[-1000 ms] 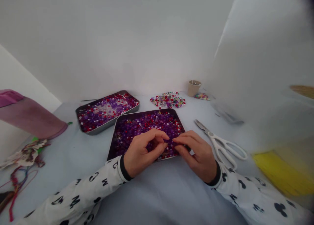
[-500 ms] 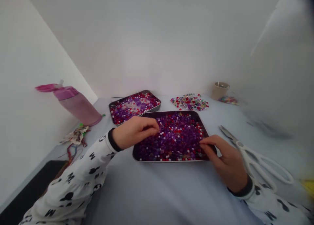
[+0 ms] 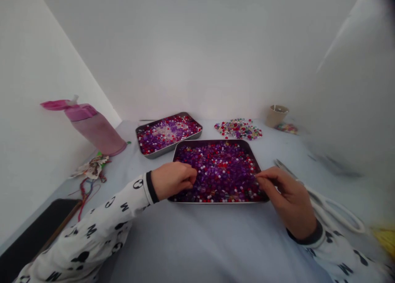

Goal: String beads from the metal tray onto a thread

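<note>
Purple beads (image 3: pixel 220 167) fill the near metal tray (image 3: pixel 212 142); the left hand (image 3: pixel 173 181) has curled shut over them; the right hand (image 3: pixel 286 196) pinches, holding what cannot be told.

Beads (image 3: pixel 217 171) too small to count — yellow object (image 3: pixel 384 240) blurred, cut off.

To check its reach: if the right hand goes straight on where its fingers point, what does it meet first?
Probably the purple and red beads in the near tray; depth is unclear.
</note>
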{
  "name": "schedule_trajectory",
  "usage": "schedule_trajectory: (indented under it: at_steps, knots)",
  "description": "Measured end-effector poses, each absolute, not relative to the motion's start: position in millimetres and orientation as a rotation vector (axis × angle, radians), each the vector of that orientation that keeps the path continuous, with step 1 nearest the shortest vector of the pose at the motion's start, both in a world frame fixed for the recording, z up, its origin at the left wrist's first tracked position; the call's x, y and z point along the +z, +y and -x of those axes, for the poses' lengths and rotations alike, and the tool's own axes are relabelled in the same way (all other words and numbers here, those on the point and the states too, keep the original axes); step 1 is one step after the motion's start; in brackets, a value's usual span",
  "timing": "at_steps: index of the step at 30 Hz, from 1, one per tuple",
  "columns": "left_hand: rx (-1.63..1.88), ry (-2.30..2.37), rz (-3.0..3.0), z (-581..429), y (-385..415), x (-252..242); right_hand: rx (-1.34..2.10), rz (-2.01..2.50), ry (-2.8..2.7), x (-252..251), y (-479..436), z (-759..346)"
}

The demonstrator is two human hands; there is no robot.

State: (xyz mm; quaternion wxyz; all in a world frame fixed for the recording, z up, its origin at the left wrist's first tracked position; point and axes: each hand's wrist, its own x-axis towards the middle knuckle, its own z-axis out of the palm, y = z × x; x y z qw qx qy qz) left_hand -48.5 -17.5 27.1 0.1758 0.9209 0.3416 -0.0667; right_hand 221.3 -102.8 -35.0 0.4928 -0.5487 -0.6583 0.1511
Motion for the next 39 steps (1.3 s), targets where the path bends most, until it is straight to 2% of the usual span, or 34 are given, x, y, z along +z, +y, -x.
schedule_trajectory:
  at_steps: [7,14,29,39]
  knots:
    - [0.217,0.972,-2.549,43,-14,44,0.55,1.318,-1.379,-32,-100,-225]
    - [0.419,1.134,-2.235,39,-18,46,0.704,1.283,-1.257,-31,-93,-226]
    - [0.512,1.207,-1.718,35,-13,35,0.706,1.266,-1.239,-34,-92,-226]
    - [0.553,0.981,-1.28,32,-11,17,0.683,1.287,-1.282,-29,-98,-223]
